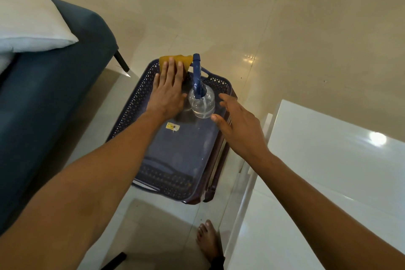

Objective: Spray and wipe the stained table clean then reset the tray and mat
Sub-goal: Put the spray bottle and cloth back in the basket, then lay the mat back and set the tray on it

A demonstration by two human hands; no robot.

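A dark blue tray (179, 155) with lattice sides sits low on the floor below me. In it stands a clear spray bottle (201, 101) with a blue trigger head, and a yellow cloth (186, 60) lies at its far end. My left hand (167, 92) lies flat with its fingers on the cloth. My right hand (238, 125) hovers open just right of the bottle, fingers spread, not touching it. The white table (328, 173) is at the right.
A dark blue sofa (54, 98) with a white cushion (28, 19) stands at the left. Glossy beige floor tiles (241, 17) spread beyond the tray. My bare foot (207, 241) is on the floor near the table's corner.
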